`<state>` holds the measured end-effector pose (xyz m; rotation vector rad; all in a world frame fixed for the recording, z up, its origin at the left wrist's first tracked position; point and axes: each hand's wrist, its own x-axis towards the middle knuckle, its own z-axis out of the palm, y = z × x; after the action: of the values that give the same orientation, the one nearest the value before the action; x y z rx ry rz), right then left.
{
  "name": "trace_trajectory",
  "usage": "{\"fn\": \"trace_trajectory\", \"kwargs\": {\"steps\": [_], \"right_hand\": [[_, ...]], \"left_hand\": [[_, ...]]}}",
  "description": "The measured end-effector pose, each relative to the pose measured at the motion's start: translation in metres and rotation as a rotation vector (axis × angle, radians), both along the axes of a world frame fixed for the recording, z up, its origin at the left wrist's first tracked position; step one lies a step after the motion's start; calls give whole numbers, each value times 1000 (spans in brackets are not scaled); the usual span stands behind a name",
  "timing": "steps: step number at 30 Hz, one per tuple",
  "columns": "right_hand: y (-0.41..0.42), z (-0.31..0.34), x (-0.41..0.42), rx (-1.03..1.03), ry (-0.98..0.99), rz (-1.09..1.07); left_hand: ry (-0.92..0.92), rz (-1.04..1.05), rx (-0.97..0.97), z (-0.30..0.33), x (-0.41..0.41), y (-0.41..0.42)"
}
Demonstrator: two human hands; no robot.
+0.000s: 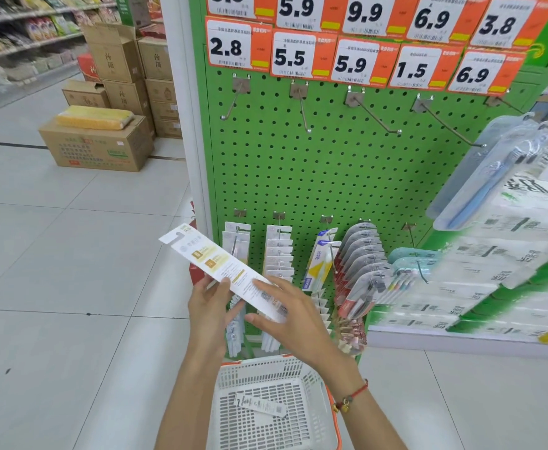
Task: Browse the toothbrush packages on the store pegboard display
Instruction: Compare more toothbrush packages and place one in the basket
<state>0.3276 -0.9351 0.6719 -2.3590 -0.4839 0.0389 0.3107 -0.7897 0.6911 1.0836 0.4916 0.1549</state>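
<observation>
Left hand (209,306) and right hand (293,315) holding toothbrush package (220,269) between them

Bright even store light; edges warped, right side blurred.
</observation>
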Motion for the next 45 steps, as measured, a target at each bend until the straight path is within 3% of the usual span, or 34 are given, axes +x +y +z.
{"fn": "trace_trajectory", "kwargs": {"steps": [7, 11, 14, 18, 24, 27, 38, 45], "right_hand": [[-6, 0, 5, -216, -102, -29], [-6, -3, 12, -231, -389, -149], [-10, -3, 17, -214, -465, -194], [-19, -3, 22, -126, -333, -182], [-42, 2, 26, 344, 219, -117], [-52, -1, 25, 477, 340, -38], [-56, -11, 39, 446, 489, 2], [-43, -8, 79, 266, 406, -30]], "left_hand": [[36, -24, 23, 1, 2, -13], [50, -48, 54, 1, 5, -24], [46, -74, 149, 4, 8, -30], [41, -173, 256, 11, 10, -27], [7, -105, 452, 10, 19, 10], [-34, -93, 521, 15, 30, 18], [-243, -251, 699, 42, 75, 23], [-265, -90, 752, 48, 80, 19]]}}
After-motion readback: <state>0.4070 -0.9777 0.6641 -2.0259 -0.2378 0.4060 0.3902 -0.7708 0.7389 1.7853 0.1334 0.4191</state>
